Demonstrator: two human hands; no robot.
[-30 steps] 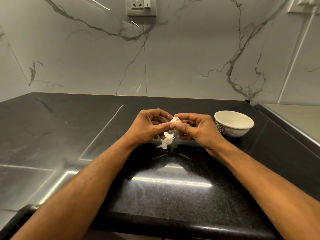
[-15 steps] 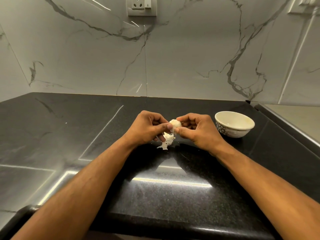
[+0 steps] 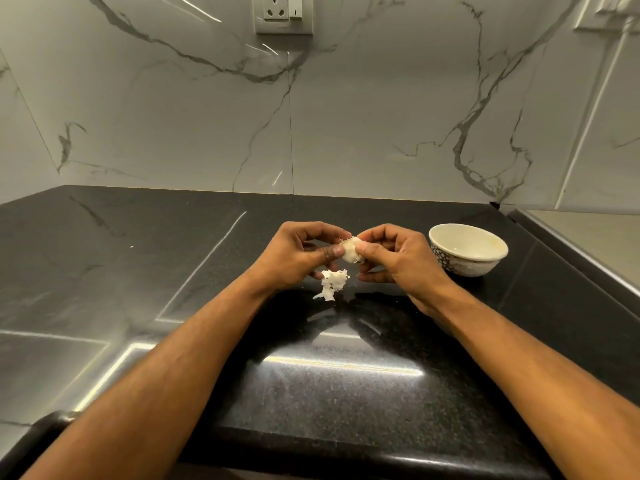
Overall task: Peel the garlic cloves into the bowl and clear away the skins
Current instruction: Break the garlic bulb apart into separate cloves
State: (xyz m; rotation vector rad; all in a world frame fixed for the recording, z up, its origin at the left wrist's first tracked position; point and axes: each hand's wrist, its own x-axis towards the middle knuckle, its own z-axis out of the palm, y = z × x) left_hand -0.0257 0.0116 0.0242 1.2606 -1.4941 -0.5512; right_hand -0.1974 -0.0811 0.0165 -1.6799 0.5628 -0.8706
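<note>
Garlic, a pale knobbly head (image 3: 352, 250), is pinched above the black granite counter (image 3: 346, 393) between the left hand (image 3: 300, 251) and right hand (image 3: 398, 255). White papery skins (image 3: 333, 283) lie beneath; the cream patterned bowl (image 3: 467, 251) sits at three o'clock.
</note>
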